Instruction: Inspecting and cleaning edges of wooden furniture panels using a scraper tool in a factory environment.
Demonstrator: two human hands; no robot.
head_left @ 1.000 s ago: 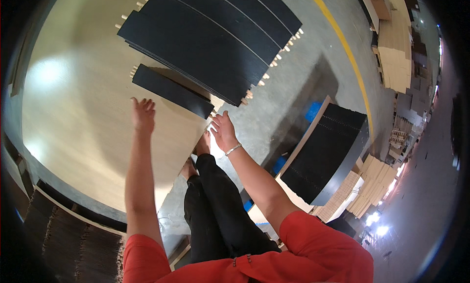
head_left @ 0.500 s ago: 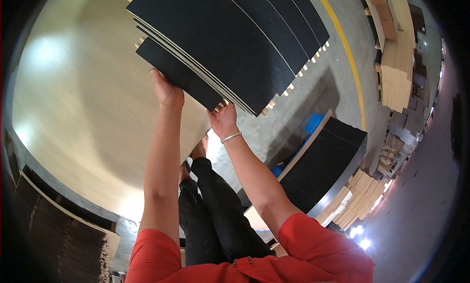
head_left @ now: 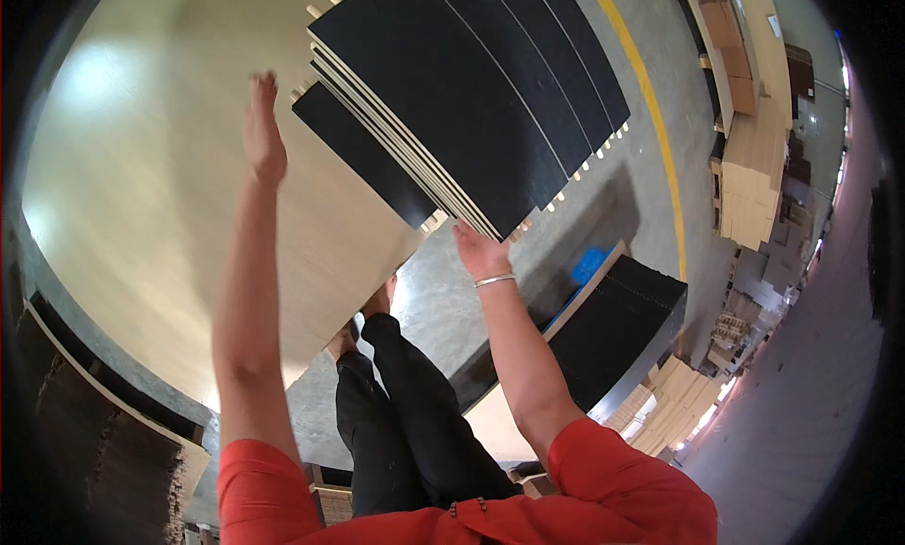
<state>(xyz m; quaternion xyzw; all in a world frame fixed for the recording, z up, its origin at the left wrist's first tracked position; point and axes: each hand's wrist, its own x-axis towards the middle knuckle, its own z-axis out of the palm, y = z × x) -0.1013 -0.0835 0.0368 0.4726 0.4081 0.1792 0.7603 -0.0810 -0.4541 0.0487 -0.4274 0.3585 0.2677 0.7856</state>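
Note:
A stack of black panels (head_left: pixel 452 92) with pale edges and short wooden dowels sticking out rests on a large light wood-coloured board. Below the stack's near edge juts another black panel (head_left: pixel 363 154). My left hand (head_left: pixel 267 125) is raised off to the left of the panels, touching nothing, its fingers stretched out. At the stack's near right corner, my right hand (head_left: pixel 483 251) with a bracelet touches the panel edges. Its thumb side shows; the other fingers are hidden by the panels, so their grip cannot be made out.
The wide light board (head_left: pixel 141 196) fills the left side. A black-topped stack (head_left: pixel 617 323) with a blue object (head_left: pixel 589 265) stands at right. Beyond the yellow floor line (head_left: pixel 650 92) are piles of brown boards (head_left: pixel 757 158). A dark stack (head_left: pixel 104 432) lies lower left.
My left hand has let go of the lower black panel and moved left, away from it. My right hand has shifted from that panel's corner to the corner of the stack above.

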